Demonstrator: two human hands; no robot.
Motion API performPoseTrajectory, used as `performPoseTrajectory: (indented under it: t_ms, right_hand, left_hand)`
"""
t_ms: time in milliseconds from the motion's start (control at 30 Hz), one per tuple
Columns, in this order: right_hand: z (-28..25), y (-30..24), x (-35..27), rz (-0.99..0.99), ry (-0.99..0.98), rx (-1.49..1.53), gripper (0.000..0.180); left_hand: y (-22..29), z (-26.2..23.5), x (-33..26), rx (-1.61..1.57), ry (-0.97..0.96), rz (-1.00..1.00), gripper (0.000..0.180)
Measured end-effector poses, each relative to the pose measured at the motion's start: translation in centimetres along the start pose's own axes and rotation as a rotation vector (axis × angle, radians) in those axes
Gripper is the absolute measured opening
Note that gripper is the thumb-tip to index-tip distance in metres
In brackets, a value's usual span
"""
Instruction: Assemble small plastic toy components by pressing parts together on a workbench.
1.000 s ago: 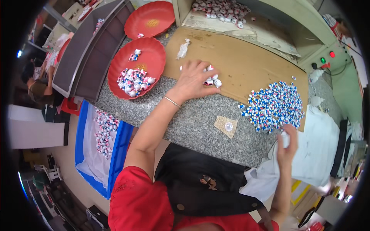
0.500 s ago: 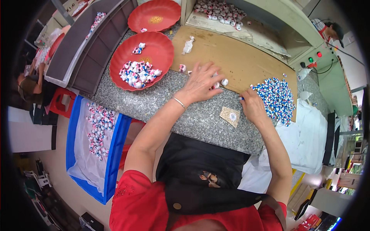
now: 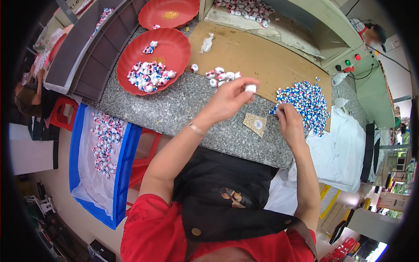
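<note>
Okay, left hand (image 3: 230, 98) grip pinches white toy head (image 3: 250, 88) over counter (image 3: 227, 135); right hand (image 3: 290, 124) pinches blue-and-white toy body (image 3: 273, 111), apart, rightward, nearer the wearer; long axes unclear.

On the tabletop (image 3: 235, 142) I count two red bowls (image 3: 179, 49), one cardboard sheet (image 3: 244, 48); beside it, one blue crate (image 3: 123, 170). Small blue-and-white pieces (image 3: 307, 102): too many to count.
</note>
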State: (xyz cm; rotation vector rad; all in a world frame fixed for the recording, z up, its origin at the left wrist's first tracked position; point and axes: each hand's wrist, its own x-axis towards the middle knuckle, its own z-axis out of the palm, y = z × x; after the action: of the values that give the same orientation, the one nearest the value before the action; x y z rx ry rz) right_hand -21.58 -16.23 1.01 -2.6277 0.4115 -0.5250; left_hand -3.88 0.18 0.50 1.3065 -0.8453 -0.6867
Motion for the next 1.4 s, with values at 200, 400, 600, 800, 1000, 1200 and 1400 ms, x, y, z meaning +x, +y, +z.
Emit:
performPoseTrajectory:
  t_ms: [200,400,600,800,1000,1200,1400]
  right_hand:
    - [-1.5,-0.8,-5.9,0.030,-0.186,0.043,0.015]
    - [-1.5,-0.7,-5.6,0.065,-0.212,0.052,0.018]
    - [-1.3,-1.3,-5.4,0.057,-0.250,-0.116,0.015]
    - [-2.0,-1.3,-5.1,0.099,-0.332,0.010,0.016]
    - [-1.6,-0.6,-4.7,-0.031,-0.273,-0.107,0.015]
    - [-1.5,-0.8,-4.4,0.012,-0.258,-0.106,0.012]
    - [-1.7,-0.9,-4.0,-0.018,-0.326,-0.155,0.012]
  left_hand:
    - [-3.1,1.5,-9.1,-0.689,-0.010,-0.195,0.025]
    - [-2.5,3.7,-10.7,-0.821,-0.115,-0.365,0.026]
    - [-2.9,3.4,-11.2,-0.836,-0.119,-0.373,0.028]
    - [-3.2,3.0,-11.5,-0.811,-0.091,-0.322,0.030]
    - [-2.9,2.8,-11.2,-0.807,-0.102,-0.331,0.032]
    - [-3.6,2.8,-11.3,-0.793,-0.070,-0.325,0.033]
    - [-3.3,2.2,-11.6,-0.715,0.011,-0.312,0.034]
